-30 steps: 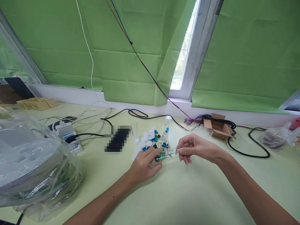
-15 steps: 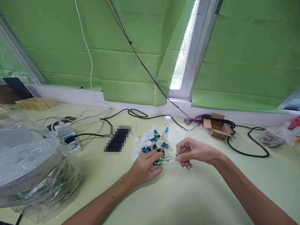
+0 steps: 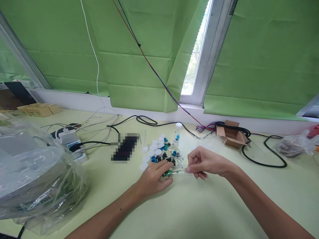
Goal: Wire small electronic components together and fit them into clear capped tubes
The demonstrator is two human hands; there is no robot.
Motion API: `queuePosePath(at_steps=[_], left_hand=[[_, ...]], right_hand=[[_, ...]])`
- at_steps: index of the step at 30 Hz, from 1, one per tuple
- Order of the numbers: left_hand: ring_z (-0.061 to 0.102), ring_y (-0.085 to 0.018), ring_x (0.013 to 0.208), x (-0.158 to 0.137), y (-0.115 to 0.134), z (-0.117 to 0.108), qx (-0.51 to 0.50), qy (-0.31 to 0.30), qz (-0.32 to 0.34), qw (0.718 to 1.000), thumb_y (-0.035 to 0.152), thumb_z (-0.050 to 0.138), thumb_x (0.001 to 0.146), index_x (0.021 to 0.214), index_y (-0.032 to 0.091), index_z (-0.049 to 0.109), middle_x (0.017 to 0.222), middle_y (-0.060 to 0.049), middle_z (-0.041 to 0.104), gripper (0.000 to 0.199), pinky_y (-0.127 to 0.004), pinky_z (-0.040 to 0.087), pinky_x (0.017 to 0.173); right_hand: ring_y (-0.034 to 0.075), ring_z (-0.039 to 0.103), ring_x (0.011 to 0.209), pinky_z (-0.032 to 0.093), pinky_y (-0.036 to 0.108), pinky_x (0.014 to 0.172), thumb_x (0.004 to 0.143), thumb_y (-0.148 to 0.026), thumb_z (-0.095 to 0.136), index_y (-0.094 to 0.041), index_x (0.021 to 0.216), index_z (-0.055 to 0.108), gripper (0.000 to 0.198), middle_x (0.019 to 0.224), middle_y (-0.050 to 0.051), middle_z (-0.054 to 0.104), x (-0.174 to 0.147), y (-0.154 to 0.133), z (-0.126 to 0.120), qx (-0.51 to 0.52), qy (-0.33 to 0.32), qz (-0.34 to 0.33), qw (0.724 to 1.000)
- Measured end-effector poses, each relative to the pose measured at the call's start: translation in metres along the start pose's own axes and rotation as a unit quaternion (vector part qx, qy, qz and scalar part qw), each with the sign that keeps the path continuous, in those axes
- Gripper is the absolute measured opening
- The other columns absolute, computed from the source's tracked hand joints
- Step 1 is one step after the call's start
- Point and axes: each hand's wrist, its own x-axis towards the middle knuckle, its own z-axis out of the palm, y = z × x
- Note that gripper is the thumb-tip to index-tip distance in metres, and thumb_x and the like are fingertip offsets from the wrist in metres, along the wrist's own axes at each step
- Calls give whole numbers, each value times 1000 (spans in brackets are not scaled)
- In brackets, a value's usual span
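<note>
Low over the table, a clear plastic tube [image 3: 183, 170] lies sideways between my hands, with a green part and thin metal leads inside. My left hand [image 3: 156, 176] is closed round its left end. At the other end, my right hand [image 3: 203, 164] pinches the tube's rim between thumb and fingertips. Just beyond my left hand lies a heap of small blue and black parts [image 3: 164, 156] with wire-like leads. Beside the heap are several round white caps [image 3: 151, 153]. Another clear tube [image 3: 177, 136], white-capped with a blue part in it, stands behind.
A pixelated dark object [image 3: 126, 147] and a clear tube [image 3: 144, 139] are left of the caps. Farther left are a power strip [image 3: 81, 154] and a large plastic-wrapped spool [image 3: 37, 176]. An open cardboard box [image 3: 233, 137], black cable [image 3: 270, 165] and plastic bag [image 3: 291, 144] lie right.
My right hand's fingertips have shifted slightly left along the tube's end. My left hand stays in nearly the same place.
</note>
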Motion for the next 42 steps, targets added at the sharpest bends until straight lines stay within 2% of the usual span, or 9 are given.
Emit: queuePosePath(at_steps=[8, 16, 20, 24, 28, 32, 37, 42], left_hand=[[57, -12, 59, -1, -1, 1, 9, -1, -14, 1000, 9, 52, 73, 99, 19, 57, 71, 1, 63, 29, -23, 37, 54], [58, -14, 69, 5, -1, 2, -97, -24, -155, 983, 14, 57, 80, 101, 20, 58, 81, 0, 65, 22, -24, 44, 63], [49, -12, 64, 13, 3, -1, -153, -19, -248, 956, 24, 57, 86, 90, 19, 59, 74, 1, 60, 7, -24, 41, 60], [47, -12, 64, 17, 1, -1, -230, -2, -340, 912, 32, 61, 84, 85, 18, 60, 71, 1, 56, 14, -24, 39, 58], [56, -15, 73, 14, -5, 6, -349, 14, -381, 856, 37, 65, 83, 87, 17, 59, 81, -3, 60, 20, -27, 44, 67], [59, -15, 75, 13, -3, 11, -450, 16, -389, 804, 36, 66, 83, 86, 18, 55, 84, -2, 59, 21, -29, 46, 73], [56, -15, 78, 10, 13, 15, -481, -32, -378, 790, 35, 63, 86, 86, 19, 52, 82, -1, 56, 20, -29, 44, 72], [52, -15, 80, 7, 22, 23, -483, -47, -373, 791, 33, 65, 84, 84, 19, 52, 84, -1, 55, 19, -29, 41, 73]], right_hand=[[5, 47, 35, 32, 17, 35, 69, -42, 79, -15, 59, 56, 37, 49, -2, 61, -1, -1, 3, -21, 34, -5, 999], [7, 50, 41, 37, 20, 42, 79, -50, 70, -16, 65, 56, 40, 55, -2, 61, 6, -7, 12, 19, 115, -93, 989], [9, 53, 43, 39, 22, 44, 89, -56, 53, -16, 72, 58, 44, 58, -1, 61, 12, -6, 15, -2, 161, -99, 982], [11, 57, 49, 40, 22, 46, 90, -39, 53, -17, 74, 58, 28, 65, 0, 62, 19, 7, 18, -110, 162, -63, 979], [11, 55, 52, 37, 23, 52, 88, -19, 50, -19, 78, 60, 14, 69, -1, 62, 27, 25, 25, -285, 168, -38, 943], [14, 55, 66, 35, 24, 59, 83, -9, 54, -19, 84, 63, 13, 78, 2, 64, 33, 37, 27, -390, 177, -41, 903], [17, 56, 79, 33, 24, 64, 81, -6, 53, -18, 88, 63, 17, 87, 6, 60, 37, 50, 23, -440, 188, -24, 878], [17, 54, 82, 32, 23, 67, 80, -5, 53, -19, 91, 63, 20, 91, 5, 57, 41, 58, 21, -436, 180, -20, 882]])
